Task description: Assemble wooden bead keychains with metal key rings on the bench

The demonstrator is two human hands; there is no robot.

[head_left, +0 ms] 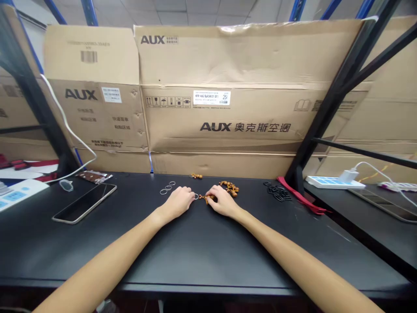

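Observation:
Both my hands rest on a black table [202,248], close together near its far side. My left hand [178,201] is closed in a pinch on a small metal ring [196,196]. My right hand [222,200] is closed on a small brown wooden charm [206,198] that meets the ring. Just behind the right hand lies a small pile of brown wooden charms [230,187]. Three loose metal rings [167,188] lie left of my left hand. One more brown charm [196,176] lies by the cardboard.
A phone [85,202] lies face up at the left, with a packet [95,176] and a clear piece [66,185] near it. Black rings [278,191] and a red strap [301,198] lie at the right. Cardboard boxes [224,108] wall the back. A power strip [334,181] sits far right.

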